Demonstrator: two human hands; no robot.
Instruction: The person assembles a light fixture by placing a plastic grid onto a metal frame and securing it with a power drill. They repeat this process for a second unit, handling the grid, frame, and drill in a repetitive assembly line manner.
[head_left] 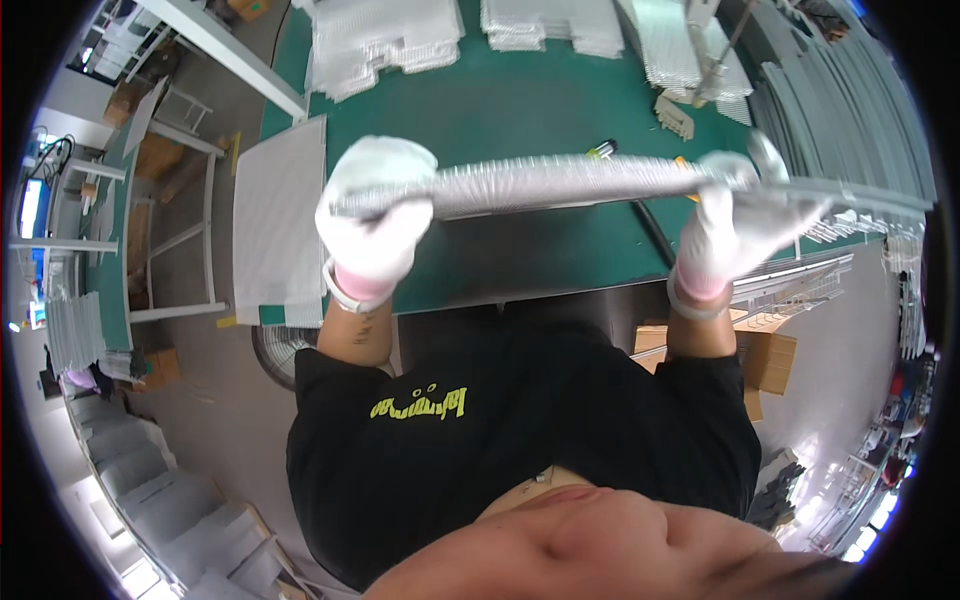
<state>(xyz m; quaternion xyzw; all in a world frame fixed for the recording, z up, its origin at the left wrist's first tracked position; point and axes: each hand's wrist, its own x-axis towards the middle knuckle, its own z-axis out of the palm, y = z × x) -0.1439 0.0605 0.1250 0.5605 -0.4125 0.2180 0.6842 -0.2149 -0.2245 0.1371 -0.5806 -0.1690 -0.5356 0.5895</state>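
A long silvery ribbed sheet [560, 185], seen nearly edge-on and slightly bowed, spans the space between my hands above the green table. My left hand [375, 205], in a white glove, is closed around its left end. At the other end my right hand [730, 220], also gloved in white, grips the sheet, with some fingers stretched out to the right. Part of that grip is blurred. Behind the sheet, a small black and yellow-green object [603, 149] lies on the table, partly covered. A dark bar [655, 235] lies near my right hand.
White ribbed sheets are stacked at the table's far side [385, 40] and far middle [550, 25]. A pale flat sheet [280, 215] lies at the left edge. Long grey strips [840, 110] crowd the right side. Cardboard boxes [770, 360] stand below right.
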